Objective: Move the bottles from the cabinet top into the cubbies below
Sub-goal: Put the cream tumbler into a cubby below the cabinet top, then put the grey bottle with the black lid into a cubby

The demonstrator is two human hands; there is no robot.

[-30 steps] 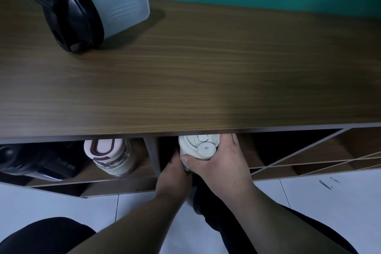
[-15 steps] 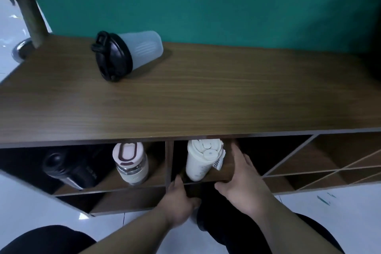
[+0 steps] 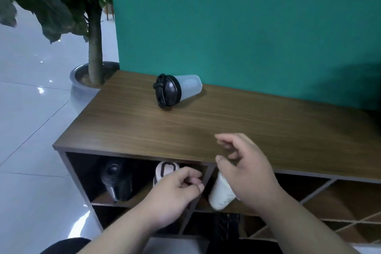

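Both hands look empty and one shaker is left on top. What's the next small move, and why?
Probably reach the right hand forward and left to grasp the shaker bottle, the only bottle on the cabinet top, lying on its side near the green wall. The left hand is loosely curled and empty too, but lower, before the cubbies.

A frosted shaker bottle (image 3: 179, 90) with a black lid lies sideways on the cabinet top (image 3: 247, 126); black (image 3: 117, 179), pink-lidded (image 3: 165, 171) and seemingly cream (image 3: 220, 194) bottles occupy the cubbies (image 3: 144, 202).

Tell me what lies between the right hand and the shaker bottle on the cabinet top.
Head view: only bare wood cabinet top lies between the right hand and the shaker bottle.
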